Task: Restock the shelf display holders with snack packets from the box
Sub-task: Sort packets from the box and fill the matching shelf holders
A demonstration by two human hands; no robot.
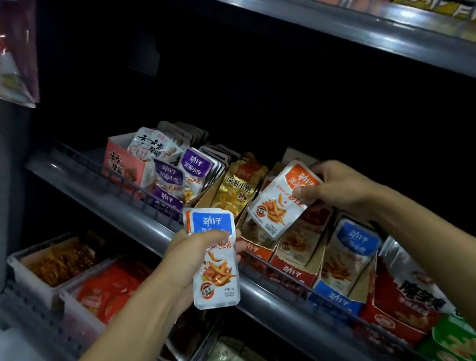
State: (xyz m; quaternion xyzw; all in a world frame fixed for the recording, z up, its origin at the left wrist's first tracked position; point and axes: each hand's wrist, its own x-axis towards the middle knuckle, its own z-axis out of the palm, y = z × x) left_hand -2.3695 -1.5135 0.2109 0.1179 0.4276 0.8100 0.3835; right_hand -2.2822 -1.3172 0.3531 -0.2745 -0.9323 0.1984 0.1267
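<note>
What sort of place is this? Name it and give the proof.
Most likely a shop's snack aisle. Dark metal shelves carry cardboard display holders packed with small foil snack packets, and the right hand holds an orange-topped packet over an orange holder.

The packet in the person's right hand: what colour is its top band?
Orange, on the packet gripped by the right hand; the head view shows it.

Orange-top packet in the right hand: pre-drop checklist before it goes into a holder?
1. Right hand pinches the orange-topped foil snack packet: ok.
2. Packet is over the orange cardboard display holder with matching packets: ok.
3. Room left in that holder: cannot tell.
4. Left hand grips the blue-topped foil snack packet, clear of the drop: ok.
5. Blue cardboard display holder for the next packet is in view: ok.
</note>
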